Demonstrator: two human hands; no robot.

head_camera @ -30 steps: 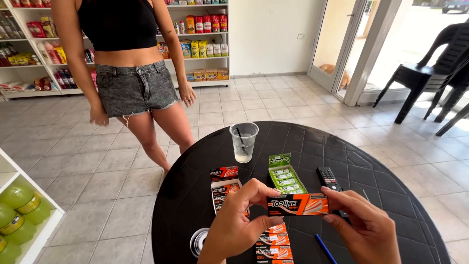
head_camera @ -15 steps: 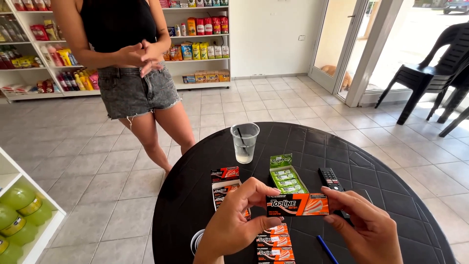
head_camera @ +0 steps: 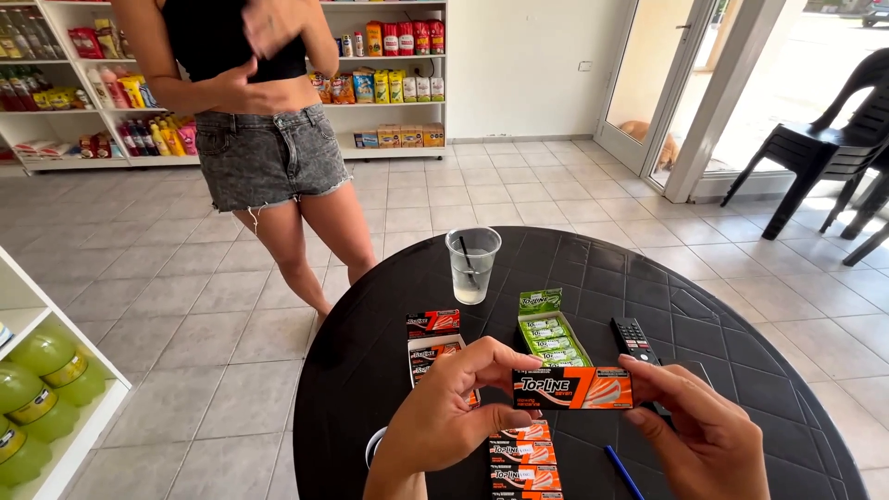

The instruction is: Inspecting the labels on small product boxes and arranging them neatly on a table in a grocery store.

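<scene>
We count one cup, one remote; our left hand and right hand pinch one orange gum pack by its ends, near the cup.

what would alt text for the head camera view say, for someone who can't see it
Two bare hands, left hand and right hand, hold a flat orange and black pack by its ends above a round black table. On the table are more such packs, an open green box, a clear plastic cup and a remote control; another person stands beyond it, before shop shelves.
</scene>
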